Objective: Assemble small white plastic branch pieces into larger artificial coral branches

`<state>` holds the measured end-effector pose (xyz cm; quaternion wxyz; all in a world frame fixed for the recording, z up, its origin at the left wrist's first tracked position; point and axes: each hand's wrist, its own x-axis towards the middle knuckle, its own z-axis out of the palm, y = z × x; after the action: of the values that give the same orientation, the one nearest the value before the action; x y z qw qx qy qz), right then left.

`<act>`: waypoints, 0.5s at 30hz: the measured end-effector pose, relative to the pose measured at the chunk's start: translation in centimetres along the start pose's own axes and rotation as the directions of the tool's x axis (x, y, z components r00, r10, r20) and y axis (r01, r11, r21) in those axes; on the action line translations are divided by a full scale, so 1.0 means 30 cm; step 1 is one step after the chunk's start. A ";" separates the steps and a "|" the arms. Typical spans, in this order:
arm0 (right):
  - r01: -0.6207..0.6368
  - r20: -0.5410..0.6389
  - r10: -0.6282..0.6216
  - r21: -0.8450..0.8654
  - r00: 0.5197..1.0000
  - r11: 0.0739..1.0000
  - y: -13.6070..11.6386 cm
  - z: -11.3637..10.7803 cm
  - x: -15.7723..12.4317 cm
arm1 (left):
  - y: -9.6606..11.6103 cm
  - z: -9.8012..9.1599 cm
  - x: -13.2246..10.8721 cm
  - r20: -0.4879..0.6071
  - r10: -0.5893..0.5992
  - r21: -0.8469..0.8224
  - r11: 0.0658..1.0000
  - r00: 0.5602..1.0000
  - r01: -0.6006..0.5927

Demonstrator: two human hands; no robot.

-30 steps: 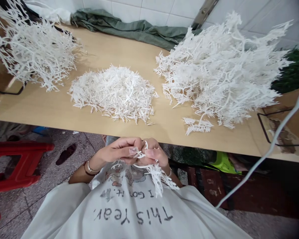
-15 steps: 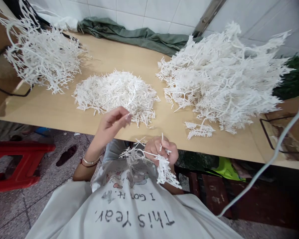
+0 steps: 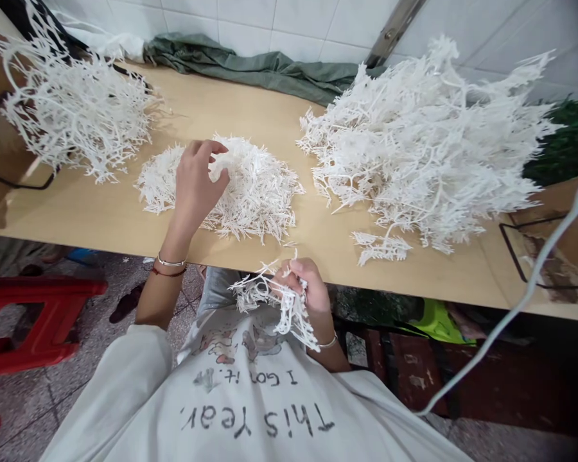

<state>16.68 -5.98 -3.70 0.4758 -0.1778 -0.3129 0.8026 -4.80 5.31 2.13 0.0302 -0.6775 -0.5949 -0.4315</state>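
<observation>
My left hand (image 3: 195, 186) is over the left part of a low pile of small white plastic sprigs (image 3: 257, 186). Its fingers are curved, with thumb and index apart and nothing visible between them. At the table's front edge, above my lap, my right hand (image 3: 313, 285) is closed around a branching white plastic sprig (image 3: 293, 314). Thin forked stems of it stick out to the left and hang down below the fist.
A large heap of white branches (image 3: 428, 147) covers the table's right side, with a small loose sprig (image 3: 380, 247) before it. Another tangled heap (image 3: 81, 112) stands at left. Green cloth (image 3: 250, 67) lies along the wall. A pale cable (image 3: 515, 314) crosses at right; a red stool (image 3: 38, 321) stands left.
My left hand has moved away from my right hand, up and left over the pile, and its fingers have spread. My right hand has shifted slightly left, still gripping the sprig.
</observation>
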 end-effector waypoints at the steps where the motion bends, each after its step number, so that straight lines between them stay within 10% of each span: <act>1: 0.004 0.004 -0.004 -0.022 1.000 1.000 0.000 0.001 -0.002 | 0.010 -0.004 -0.009 -0.010 0.018 -0.006 1.000 1.000 -0.018; 6: 0.031 0.081 -0.023 -0.104 0.996 0.994 -0.001 -0.008 0.005 | 0.154 -0.056 -0.113 -0.105 0.116 -0.171 0.976 0.988 -0.133; 9: 0.052 0.078 -0.040 -0.154 0.996 0.987 -0.004 -0.022 0.008 | 0.237 -0.099 -0.227 0.203 0.200 -0.387 0.916 0.959 -0.109; 12: 0.013 0.127 0.000 -0.102 0.992 0.995 -0.011 -0.038 0.002 | 0.256 -0.121 -0.334 0.542 0.258 -0.530 0.844 0.800 0.087; 15: -0.067 0.205 0.067 -0.007 0.977 0.998 -0.019 -0.050 -0.011 | 0.237 -0.121 -0.406 0.649 0.273 -0.595 0.763 0.710 0.250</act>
<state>18.09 -5.58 -4.45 0.4138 -0.1047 -0.3543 0.8320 0.09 -8.26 0.20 -0.4305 -0.7601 -0.3693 -0.3169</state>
